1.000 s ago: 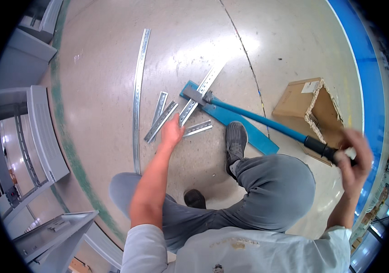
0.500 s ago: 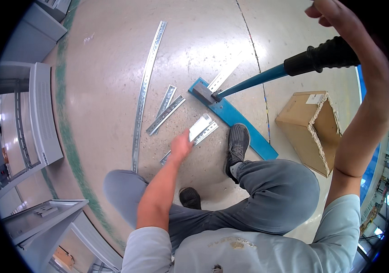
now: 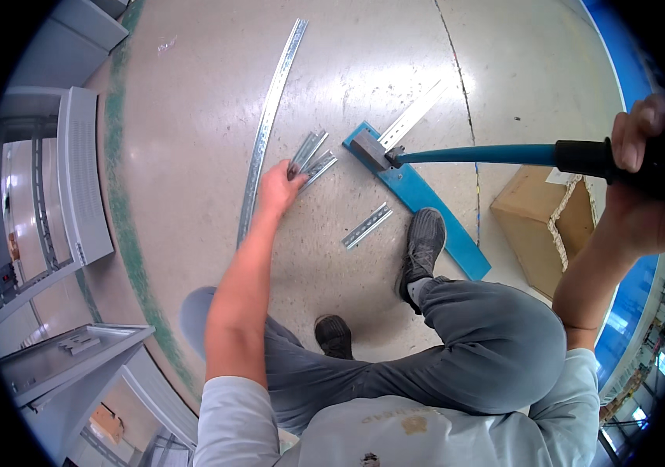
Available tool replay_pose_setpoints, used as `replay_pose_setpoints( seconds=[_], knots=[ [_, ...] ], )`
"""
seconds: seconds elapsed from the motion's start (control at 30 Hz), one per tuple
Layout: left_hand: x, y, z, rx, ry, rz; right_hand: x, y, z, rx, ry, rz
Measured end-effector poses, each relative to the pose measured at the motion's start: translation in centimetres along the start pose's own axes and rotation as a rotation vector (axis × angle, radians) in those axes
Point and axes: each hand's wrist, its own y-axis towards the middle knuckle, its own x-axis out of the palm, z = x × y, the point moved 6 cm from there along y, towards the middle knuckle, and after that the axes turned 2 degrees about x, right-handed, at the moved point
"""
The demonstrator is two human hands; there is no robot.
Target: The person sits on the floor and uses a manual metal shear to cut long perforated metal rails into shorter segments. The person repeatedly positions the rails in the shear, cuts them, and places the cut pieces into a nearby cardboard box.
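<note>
While my right hand (image 3: 644,167) wraps its fingers tight around the black grip of the blue lever handle (image 3: 476,154) at three o'clock, my left hand (image 3: 276,187) reaches out to the short metal rail pieces (image 3: 311,158) on the floor (image 3: 192,117) near eleven o'clock, fingers closed on their near ends. One cut piece (image 3: 367,226) lies apart toward the centre. Beside it sits the blue cutter base (image 3: 434,210), my shoe (image 3: 423,247) planted on it. At four o'clock stands a cardboard box (image 3: 531,233), and a long rail (image 3: 269,124) runs toward twelve
</note>
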Motion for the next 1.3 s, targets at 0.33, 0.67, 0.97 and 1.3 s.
replay_pose_setpoints(
  seconds=[0.33,0.67,0.97,1.3],
  knots=[
    [-3.3,0.9,-5.4,-0.187,0.089,0.171,-0.3,-7.6,6.7,0.248,0.348,-0.156],
    [-1.7,-0.7,-5.3,-0.305,-0.059,0.165,0.2,-18.5,21.0,0.998,-0.283,0.5],
    [5.0,-3.6,0.3,-0.393,-0.76,0.027,-4.6,-30.4,37.4,1.596,-0.009,0.491],
    [10.5,-4.9,3.6,-0.451,-0.946,-0.02,-3.8,-29.2,38.9,1.432,0.028,0.546]
  ],
)
